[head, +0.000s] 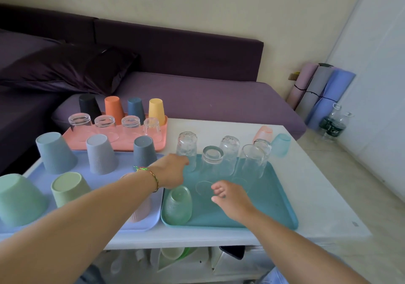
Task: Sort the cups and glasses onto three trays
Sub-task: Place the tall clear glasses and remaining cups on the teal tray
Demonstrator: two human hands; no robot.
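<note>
One pink cup (142, 214) mostly hidden behind forearm (98, 209); mint cup (17, 200) cropped.

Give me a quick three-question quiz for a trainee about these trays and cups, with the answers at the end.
1. Which tray holds the green glass? A pink, B purple, C teal.
2. True or false: the yellow cup stands mouth up.
3. Which hand wears the braided bracelet?
Key: 1 C, the teal tray. 2 False, it stands upside down. 3 The left hand.
</note>
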